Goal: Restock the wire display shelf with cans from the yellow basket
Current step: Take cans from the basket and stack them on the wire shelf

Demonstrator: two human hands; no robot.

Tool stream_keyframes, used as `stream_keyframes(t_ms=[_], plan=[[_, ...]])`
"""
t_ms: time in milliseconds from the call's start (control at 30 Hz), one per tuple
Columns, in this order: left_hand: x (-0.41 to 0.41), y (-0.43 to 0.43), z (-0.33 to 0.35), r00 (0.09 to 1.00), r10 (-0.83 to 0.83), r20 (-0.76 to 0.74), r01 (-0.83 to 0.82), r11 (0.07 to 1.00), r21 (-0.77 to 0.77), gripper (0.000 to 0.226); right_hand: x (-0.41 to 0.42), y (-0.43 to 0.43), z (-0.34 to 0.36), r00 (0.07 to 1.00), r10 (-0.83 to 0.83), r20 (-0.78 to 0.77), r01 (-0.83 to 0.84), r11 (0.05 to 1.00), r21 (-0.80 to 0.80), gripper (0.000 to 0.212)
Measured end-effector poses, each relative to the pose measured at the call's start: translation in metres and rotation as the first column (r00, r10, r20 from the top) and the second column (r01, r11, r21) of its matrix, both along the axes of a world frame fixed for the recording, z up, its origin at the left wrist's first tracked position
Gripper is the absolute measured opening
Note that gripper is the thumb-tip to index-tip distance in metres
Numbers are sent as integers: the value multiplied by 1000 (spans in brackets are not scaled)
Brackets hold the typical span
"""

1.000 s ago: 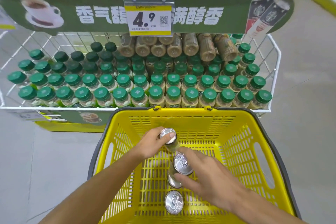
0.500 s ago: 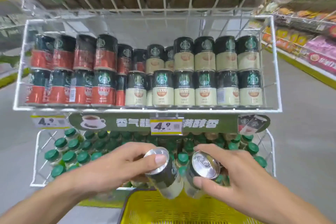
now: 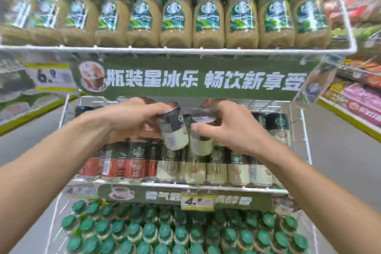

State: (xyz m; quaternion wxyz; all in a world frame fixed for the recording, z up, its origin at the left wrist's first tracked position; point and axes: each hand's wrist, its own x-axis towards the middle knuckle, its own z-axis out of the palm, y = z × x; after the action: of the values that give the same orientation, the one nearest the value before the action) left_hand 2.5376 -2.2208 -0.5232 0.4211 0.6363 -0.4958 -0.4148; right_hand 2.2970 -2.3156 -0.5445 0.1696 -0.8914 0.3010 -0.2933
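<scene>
My left hand [image 3: 132, 118] grips a black-and-cream coffee can [image 3: 175, 134] by its top, tilted, in front of the middle tier of the white wire display shelf [image 3: 237, 188]. Beside it my right hand [image 3: 231, 128] grips a second cream can [image 3: 201, 140] around its silver lid. Both cans hang just above the stacked cream cans [image 3: 216, 169] on that tier, with red cans [image 3: 123, 167] to the left. The yellow basket is out of view.
The top tier holds a row of beige bottles [image 3: 208, 18] behind a wire rail. A green banner [image 3: 195, 81] hangs right above my hands. The bottom tier is packed with green-capped bottles [image 3: 165, 233]. Price tags read 6.9 and 4.9. Other store shelves stand at right.
Both hands lifted a can each out of the yellow basket and raised them up to the middle tier. The view swung upward, so the basket dropped out of sight.
</scene>
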Motion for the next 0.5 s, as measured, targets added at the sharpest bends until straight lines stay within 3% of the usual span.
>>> stream_keyframes(t_ms=[67,233,400,500], plan=[[9,-16,0,993,114,-43,-114,993,3,31,16,-13,3,1000,-19,-8,19,999,32,14],[12,-46,-4,988,154,10,-154,986,55,21,45,-40,-7,996,-29,-83,40,990,133,57],[12,-68,-15,980,159,123,-170,982,80,24,55,-51,-17,997,-58,-60,71,965,251,48],[9,-79,-27,954,240,181,-251,967,42,27,56,-52,-16,992,-104,-65,115,973,202,52]])
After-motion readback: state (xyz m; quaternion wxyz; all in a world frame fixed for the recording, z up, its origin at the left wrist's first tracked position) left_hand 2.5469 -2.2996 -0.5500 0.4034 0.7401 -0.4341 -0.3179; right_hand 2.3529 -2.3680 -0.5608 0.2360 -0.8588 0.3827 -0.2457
